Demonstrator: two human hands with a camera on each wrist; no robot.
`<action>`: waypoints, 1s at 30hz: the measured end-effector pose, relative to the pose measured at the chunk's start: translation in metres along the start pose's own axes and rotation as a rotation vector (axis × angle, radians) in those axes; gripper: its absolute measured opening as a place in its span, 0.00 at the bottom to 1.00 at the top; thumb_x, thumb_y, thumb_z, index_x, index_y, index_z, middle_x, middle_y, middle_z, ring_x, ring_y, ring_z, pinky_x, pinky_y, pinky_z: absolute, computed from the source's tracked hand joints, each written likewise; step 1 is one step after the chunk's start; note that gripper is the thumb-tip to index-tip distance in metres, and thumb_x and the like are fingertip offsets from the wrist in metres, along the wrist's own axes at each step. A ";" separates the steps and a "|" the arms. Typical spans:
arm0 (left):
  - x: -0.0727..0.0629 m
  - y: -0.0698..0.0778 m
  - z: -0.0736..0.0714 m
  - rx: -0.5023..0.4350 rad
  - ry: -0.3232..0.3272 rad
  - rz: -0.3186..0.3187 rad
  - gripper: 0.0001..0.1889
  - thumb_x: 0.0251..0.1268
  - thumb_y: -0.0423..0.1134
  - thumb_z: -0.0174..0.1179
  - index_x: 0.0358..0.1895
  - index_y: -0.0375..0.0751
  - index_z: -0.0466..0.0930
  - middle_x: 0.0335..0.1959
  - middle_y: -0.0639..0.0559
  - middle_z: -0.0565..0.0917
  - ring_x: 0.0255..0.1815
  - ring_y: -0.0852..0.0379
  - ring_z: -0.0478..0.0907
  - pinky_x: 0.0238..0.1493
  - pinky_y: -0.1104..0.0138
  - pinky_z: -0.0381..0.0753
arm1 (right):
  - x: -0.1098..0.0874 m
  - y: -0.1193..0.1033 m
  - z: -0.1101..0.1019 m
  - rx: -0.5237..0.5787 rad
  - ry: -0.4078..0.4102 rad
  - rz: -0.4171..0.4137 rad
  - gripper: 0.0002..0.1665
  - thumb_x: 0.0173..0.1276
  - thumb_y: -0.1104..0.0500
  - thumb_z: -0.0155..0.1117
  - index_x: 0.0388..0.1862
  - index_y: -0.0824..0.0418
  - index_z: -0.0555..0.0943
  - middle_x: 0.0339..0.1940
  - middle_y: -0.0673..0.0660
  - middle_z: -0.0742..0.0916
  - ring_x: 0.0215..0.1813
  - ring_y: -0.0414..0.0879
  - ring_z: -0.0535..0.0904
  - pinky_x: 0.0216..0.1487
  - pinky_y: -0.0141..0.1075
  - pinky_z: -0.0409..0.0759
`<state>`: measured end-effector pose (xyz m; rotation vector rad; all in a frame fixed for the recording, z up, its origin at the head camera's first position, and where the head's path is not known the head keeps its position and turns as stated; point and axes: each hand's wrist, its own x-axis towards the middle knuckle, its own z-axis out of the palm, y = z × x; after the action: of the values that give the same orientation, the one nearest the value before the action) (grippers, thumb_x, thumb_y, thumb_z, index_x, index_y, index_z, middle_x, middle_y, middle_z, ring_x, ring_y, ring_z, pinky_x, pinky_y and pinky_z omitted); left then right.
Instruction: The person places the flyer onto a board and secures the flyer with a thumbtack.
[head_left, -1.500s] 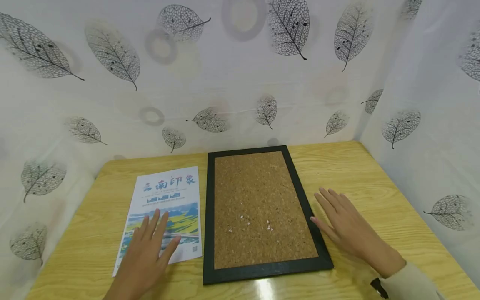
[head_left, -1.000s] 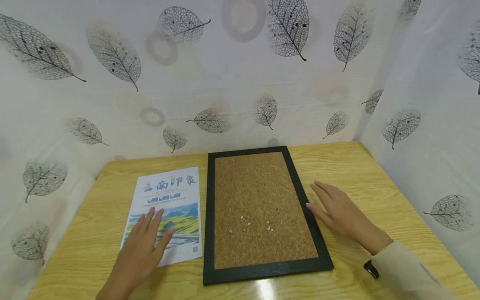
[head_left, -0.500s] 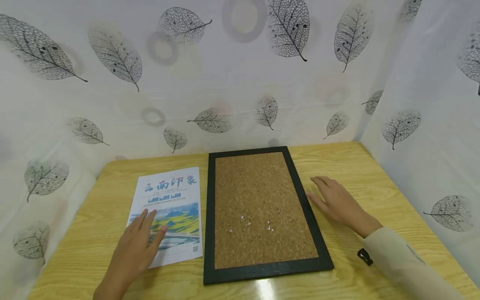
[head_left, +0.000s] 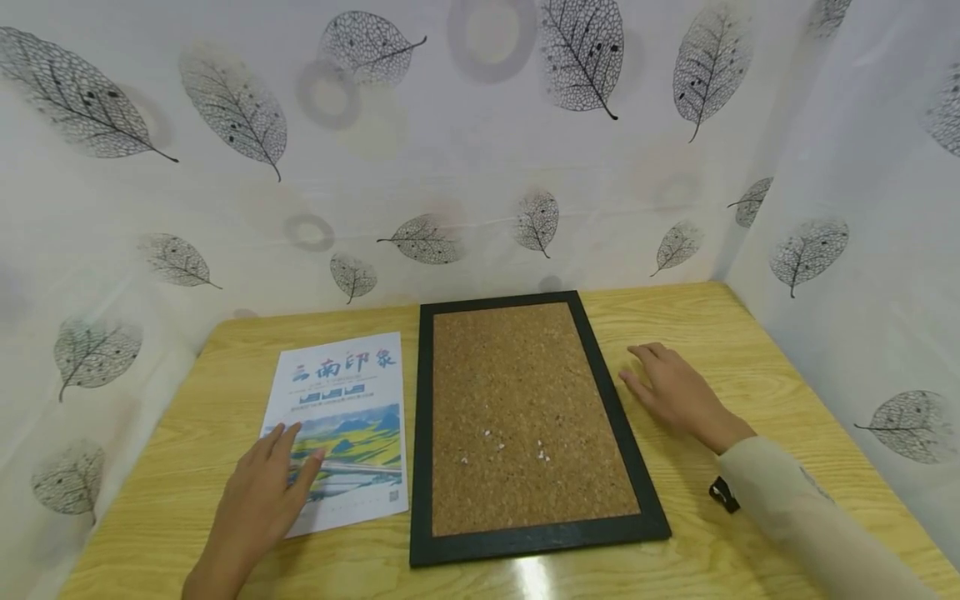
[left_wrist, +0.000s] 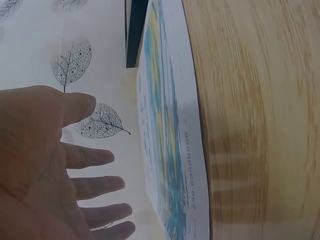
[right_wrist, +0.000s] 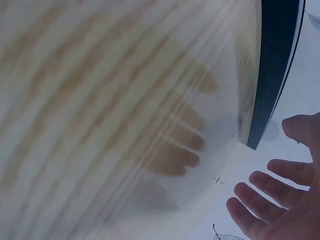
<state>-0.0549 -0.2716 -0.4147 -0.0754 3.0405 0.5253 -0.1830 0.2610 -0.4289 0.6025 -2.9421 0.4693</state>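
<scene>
A printed sheet with a landscape picture and large brush-style characters lies on the table's left. My left hand hovers over its lower left part, fingers extended; in the left wrist view a gap separates the fingertips from the paper. Beside the sheet lies a cork board in a black frame, with small white flecks on its lower half. To the board's right, my right hand is held above the wood, fingers loosely extended and holding nothing. The right wrist view shows its fingers apart from the frame.
The yellow wood-grain table reaches back to a white curtain printed with leaves, which also closes off both sides. A small black item shows beneath the right sleeve. Light glares off the table's near edge.
My left hand has drawn left over the sheet, uncovering more of its picture. The right hand has moved farther from me along the board's right side. Sheet and board stay put.
</scene>
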 end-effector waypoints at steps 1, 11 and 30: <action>0.000 -0.001 0.000 -0.001 0.004 -0.003 0.39 0.81 0.59 0.43 0.73 0.23 0.60 0.71 0.17 0.58 0.69 0.18 0.55 0.63 0.28 0.56 | 0.001 0.001 0.000 0.002 -0.005 0.004 0.30 0.80 0.53 0.56 0.68 0.76 0.70 0.60 0.75 0.77 0.60 0.70 0.75 0.58 0.63 0.74; 0.001 -0.005 -0.004 -0.021 -0.021 -0.081 0.41 0.79 0.59 0.47 0.73 0.21 0.59 0.72 0.18 0.55 0.70 0.17 0.53 0.65 0.29 0.53 | 0.012 0.013 0.000 -0.006 -0.033 0.076 0.30 0.79 0.54 0.57 0.67 0.77 0.70 0.59 0.77 0.77 0.58 0.71 0.77 0.56 0.62 0.75; 0.006 -0.022 -0.006 -0.050 -0.147 -0.263 0.48 0.76 0.65 0.47 0.75 0.19 0.50 0.71 0.16 0.51 0.67 0.13 0.51 0.63 0.28 0.56 | 0.026 0.023 0.001 0.033 -0.049 0.133 0.27 0.79 0.57 0.57 0.63 0.78 0.73 0.56 0.78 0.78 0.53 0.70 0.78 0.53 0.63 0.76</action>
<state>-0.0600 -0.2945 -0.4164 -0.4136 2.8151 0.5571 -0.2159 0.2708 -0.4320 0.4288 -3.0399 0.5236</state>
